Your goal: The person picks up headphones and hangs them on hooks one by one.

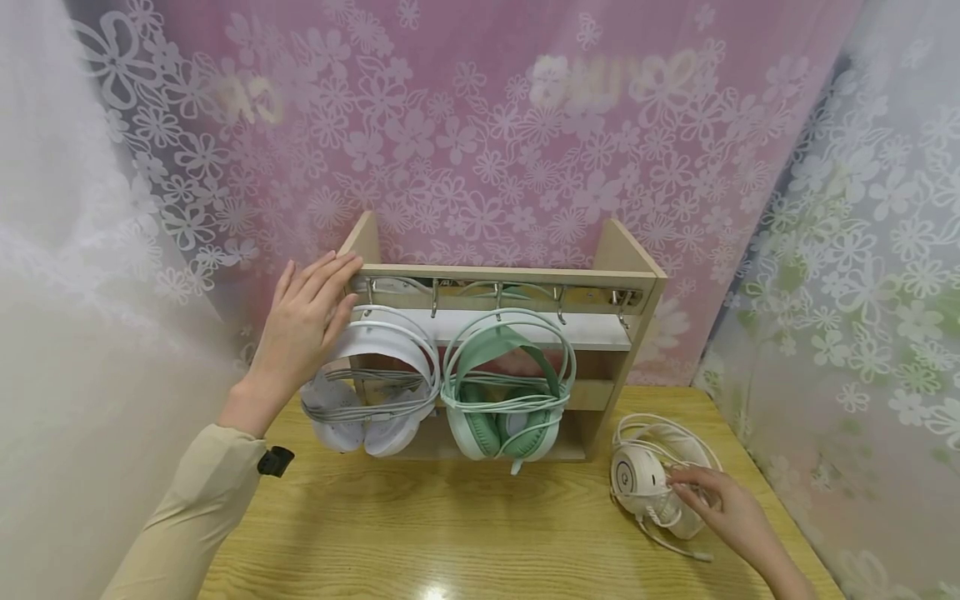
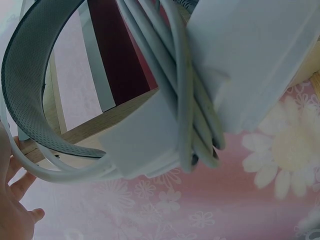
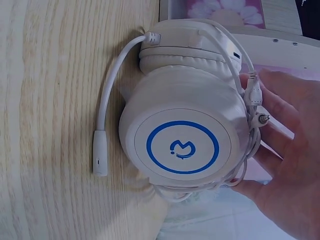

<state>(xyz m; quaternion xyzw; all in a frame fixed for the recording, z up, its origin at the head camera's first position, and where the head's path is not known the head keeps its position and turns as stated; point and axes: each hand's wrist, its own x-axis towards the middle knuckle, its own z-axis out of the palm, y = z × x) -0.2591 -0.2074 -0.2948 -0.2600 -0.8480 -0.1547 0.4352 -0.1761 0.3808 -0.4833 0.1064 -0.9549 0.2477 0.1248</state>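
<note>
- Left: left hand (image 1: 300, 327), fingers straight, on my headset rack (image 1: 628, 247).
- Lower right: right hand (image 1: 726, 506) at white boom-mic headset (image 1: 633, 477); I can't tell whether clamped.
- Probably grasping; next needs secure hold.

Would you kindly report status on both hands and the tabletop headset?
Left hand on upper left of rack. Right hand at cable of cream headset, grip unclear. Headset on table, right of rack. No obstruction seen.

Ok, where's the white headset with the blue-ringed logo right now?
In the head view, the white headset sits on the wooden table at right, beside the hook rack, with the right hand at it.
</note>
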